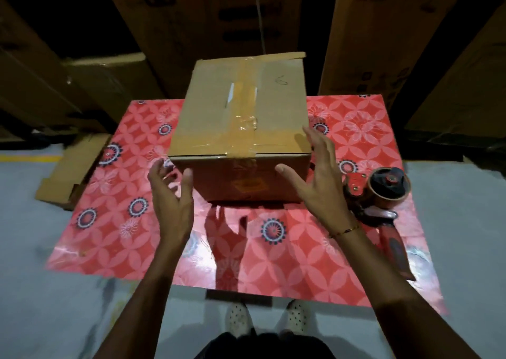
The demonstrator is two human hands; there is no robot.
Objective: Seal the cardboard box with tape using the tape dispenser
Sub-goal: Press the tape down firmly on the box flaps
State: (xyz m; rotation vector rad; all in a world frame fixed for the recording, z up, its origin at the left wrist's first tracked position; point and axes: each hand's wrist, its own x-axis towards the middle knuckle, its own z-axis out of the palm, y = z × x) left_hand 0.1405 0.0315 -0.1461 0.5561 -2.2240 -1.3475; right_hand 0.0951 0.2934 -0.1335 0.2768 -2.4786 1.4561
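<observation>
**Cardboard box on a red patterned table, two empty hands at its near corners**

Cardboard box [241,128] sits toward the far middle of a table [273,254] covered in a red sheet with pale flower and ring patterns. Its top flaps are closed, and brown tape [243,95] runs along the centre seam, crossed by another strip near the front edge; some of the tape looks wrinkled. A small handwritten mark shows on the top right of the lid.

Seen from above, the left hand [171,194] hovers at the box's near left corner, fingers spread and curved, thumb just beside the front face. The right hand [319,175] is open at the near right corner, fingertips close to the top edge; whether they touch is unclear. Neither hand holds anything. A thin bracelet [345,231] circles the right wrist.

A red tape dispenser [383,202] with a brown roll lies on the table to the right of the box, just beyond the right hand, handle pointing toward the viewer. Large cardboard cartons [383,30] stand behind the table. Spotted shoes [238,317] show below, on a grey floor.
</observation>
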